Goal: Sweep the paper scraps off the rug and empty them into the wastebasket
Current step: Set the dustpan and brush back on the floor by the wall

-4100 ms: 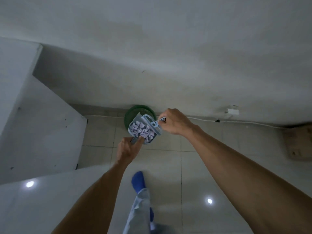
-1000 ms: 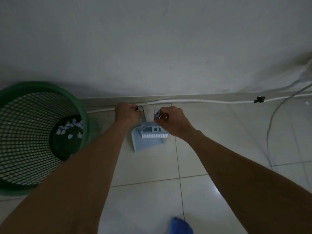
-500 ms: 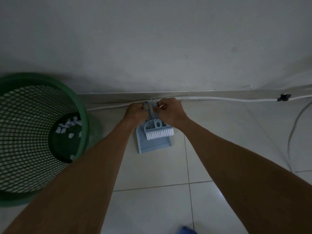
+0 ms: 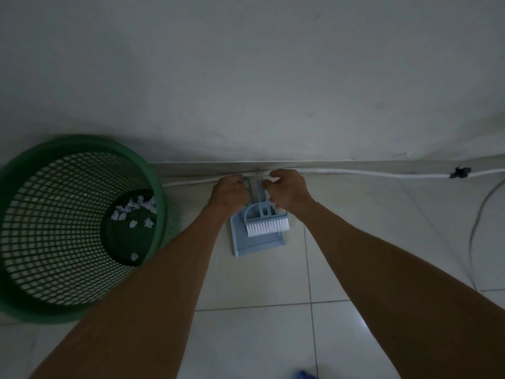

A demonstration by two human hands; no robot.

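A light blue dustpan (image 4: 254, 242) lies flat on the tiled floor against the wall, its handle pointing at the skirting. A small blue brush (image 4: 266, 224) with white bristles rests inside it. My left hand (image 4: 229, 196) is closed on the dustpan handle. My right hand (image 4: 289, 194) is closed on the brush handle beside it. At the left stands a green mesh wastebasket (image 4: 82, 170), with several white paper scraps (image 4: 135, 210) on its bottom.
A white cable (image 4: 369, 173) runs along the skirting, held by a black clip (image 4: 460, 172). Another cable (image 4: 475, 228) curves across the floor at the right. A blue foot tip (image 4: 304, 374) shows at the bottom edge.
Four seconds ago I held the full dustpan over the wastebasket. Now the scraps lie in the basket and the dustpan and brush sit on the floor by the wall, moved slightly closer to it.
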